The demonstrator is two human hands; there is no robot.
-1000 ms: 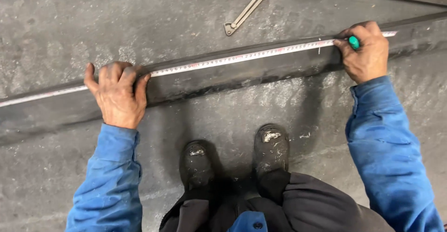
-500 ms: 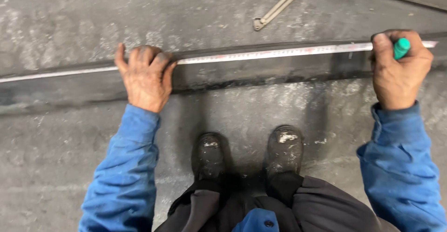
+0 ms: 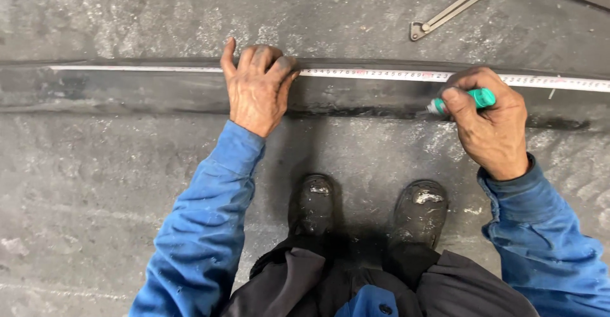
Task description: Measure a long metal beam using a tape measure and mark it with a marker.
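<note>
The left hand (image 3: 257, 88) lay palm-down, fingers spread and bent, pressing the tape measure (image 3: 375, 73) flat onto the long dark steel bar (image 3: 127, 91) that ran across the floor. It gripped nothing, just pinned the tape. The right hand (image 3: 489, 123) was closed round a green marker (image 3: 460, 101), tip pointing left & down at the bar's face just below the tape's edge.

Risks as I judged them: the tape was held at one spot only, so w/ any slack or a nudge from the marker hand it could've slid or bowed along the bar, and the mark would land off. The bar surface looked dark, grimy, maybe oily, so the marker might've skipped or smeared. The person's boots (image 3: 368, 209) stood close under the bar, body bent right over; a shift in weight could've dragged the left palm and the tape w/ it. A folding metal gauge (image 3: 451, 8) lay on the concrete beyond, well apart.
</note>
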